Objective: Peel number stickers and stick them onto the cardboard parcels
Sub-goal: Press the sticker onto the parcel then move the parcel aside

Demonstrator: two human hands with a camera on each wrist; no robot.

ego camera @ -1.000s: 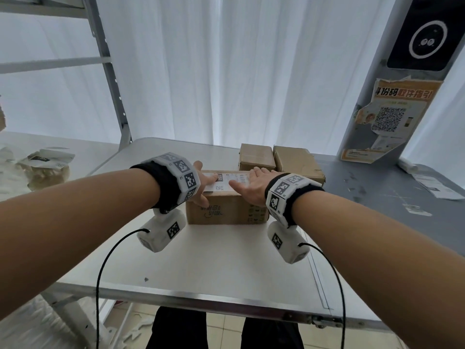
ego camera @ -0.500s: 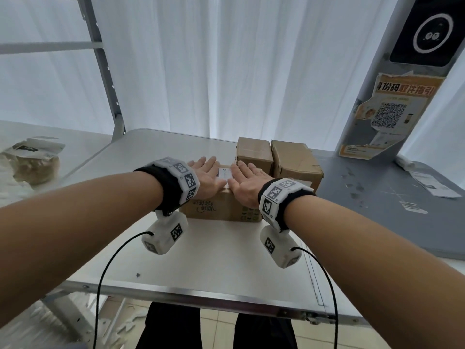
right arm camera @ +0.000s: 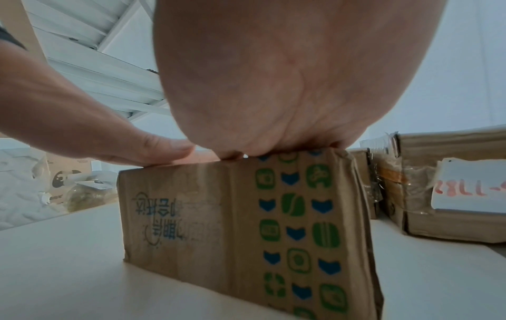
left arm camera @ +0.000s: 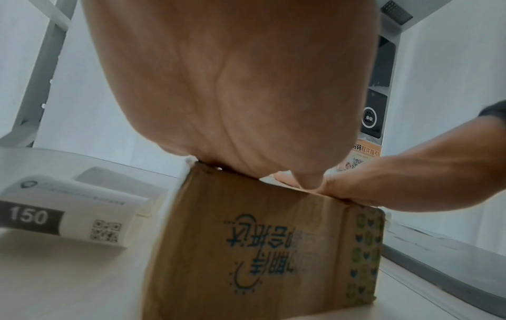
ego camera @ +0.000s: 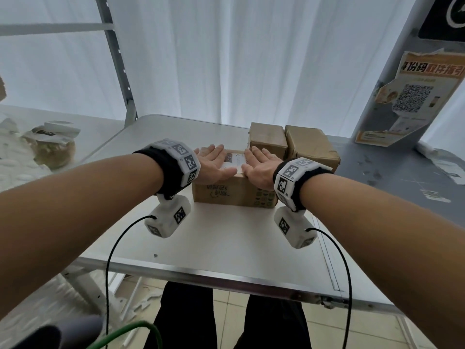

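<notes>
Left hand (ego camera: pixel 214 163) and right hand (ego camera: pixel 260 165) press flat, fingers straight, on the white "150" number sticker (ego camera: pixel 234 158) (brown printed cardboard parcel (ego camera: pixel 234 192) beneath); uneven pressure could crease it.

The white table (ego camera: pixel 226 238) is free in front of the printed parcel (ego camera: pixel 226 193). Behind it, two brown parcels (ego camera: pixel 292 143) stand touching and block the way.

Bright, diffuse daylight glows through the sheer white pleated curtain (ego camera: pixel 226 59) across the frame's top; wide-angle distortion bends the edges; wrist views show blurred, shadowed palms.
</notes>
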